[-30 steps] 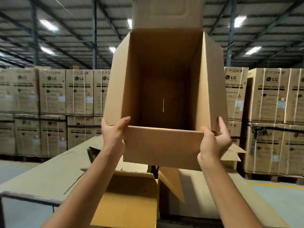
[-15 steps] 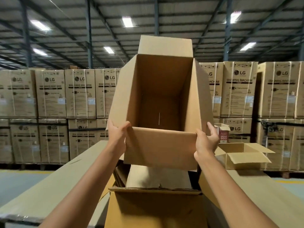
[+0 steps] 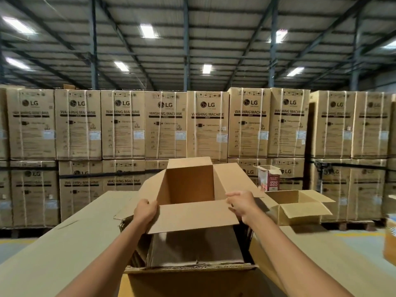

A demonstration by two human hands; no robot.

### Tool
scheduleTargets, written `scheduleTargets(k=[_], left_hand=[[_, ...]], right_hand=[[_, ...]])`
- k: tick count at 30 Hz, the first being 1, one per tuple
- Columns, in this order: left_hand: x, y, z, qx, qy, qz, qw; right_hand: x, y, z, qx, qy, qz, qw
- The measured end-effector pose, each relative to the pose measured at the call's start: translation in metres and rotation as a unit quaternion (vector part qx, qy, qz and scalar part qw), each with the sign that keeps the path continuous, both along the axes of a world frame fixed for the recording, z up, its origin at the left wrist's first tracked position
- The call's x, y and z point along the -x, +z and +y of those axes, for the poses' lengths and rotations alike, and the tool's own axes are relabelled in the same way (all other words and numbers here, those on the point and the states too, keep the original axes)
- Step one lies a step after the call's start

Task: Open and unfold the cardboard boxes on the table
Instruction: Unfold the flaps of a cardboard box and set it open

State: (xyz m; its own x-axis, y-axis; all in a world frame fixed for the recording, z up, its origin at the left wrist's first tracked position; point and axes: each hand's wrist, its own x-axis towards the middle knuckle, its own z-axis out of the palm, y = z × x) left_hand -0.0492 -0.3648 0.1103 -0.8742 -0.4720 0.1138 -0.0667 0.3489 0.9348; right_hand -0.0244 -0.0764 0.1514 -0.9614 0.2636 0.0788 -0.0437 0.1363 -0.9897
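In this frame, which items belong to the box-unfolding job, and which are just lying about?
Job: held box, gripped by left hand and right hand; flattened cardboard stack; open box on the right.
Lying about: small red-and-white carton; stacked washing-machine cartons.

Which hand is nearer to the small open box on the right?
Right. The right hand is just left of the small open box; the left hand is farther left, across the held box.
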Motion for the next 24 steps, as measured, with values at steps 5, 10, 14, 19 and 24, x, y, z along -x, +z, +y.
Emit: scheduleTargets(k=[5, 10, 14, 19, 24], left_hand=[[0.001, -0.009, -0.006, 0.096, -0.084, -0.027, 0.991], [0.008, 0.010, -0.015, 0.263, -0.068, 0.009, 0.962], [0.036, 0.023, -0.022, 0.320, -0.084, 0.034, 0.943], [0.091, 0.028, -0.016, 0.350, -0.141, 0.056, 0.924], [0.173, 0.033, -0.004, 0.376, -0.149, 0.065, 0.912]], right_hand=[[0.008, -0.020, 0.004, -0.129, 0.023, -0.018, 0.991], [0.018, -0.022, 0.008, -0.298, 0.006, -0.007, 0.954], [0.044, -0.012, 0.008, -0.352, 0.039, 0.008, 0.935], [0.092, -0.003, 0.007, -0.358, 0.104, 0.060, 0.926], [0.178, 0.000, 0.013, -0.366, 0.089, 0.092, 0.922]])
